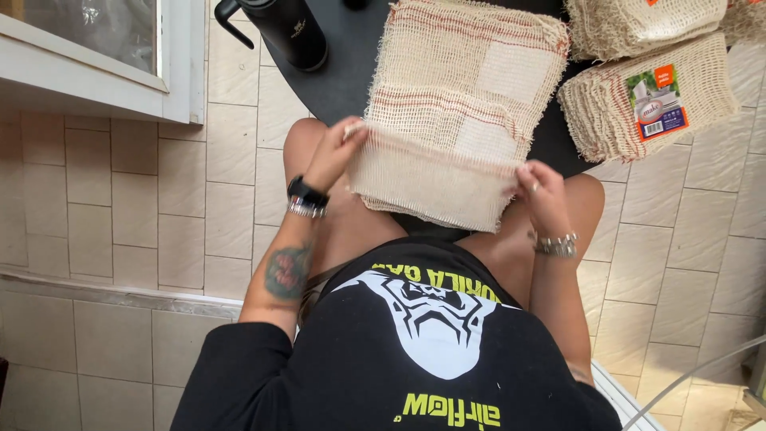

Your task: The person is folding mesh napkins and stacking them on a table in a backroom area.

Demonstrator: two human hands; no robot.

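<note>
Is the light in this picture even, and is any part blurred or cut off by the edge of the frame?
Head view: soft, even daylight, with no harsh shadows or glare. The left hand and right hand, pinching the mesh cloth, look sharp. The black bottle and the labelled cloth bundle are cut off by the frame edges. The tile lines bend slightly, a wide-lens effect.

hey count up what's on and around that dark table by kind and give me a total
Loose stack of beige mesh cloths, gripped by the left hand and right hand: 1
Bundled packs of beige mesh cloths: 2, one with a paper label, one at the top edge
Black insulated bottle: 1
Total: 4
</note>
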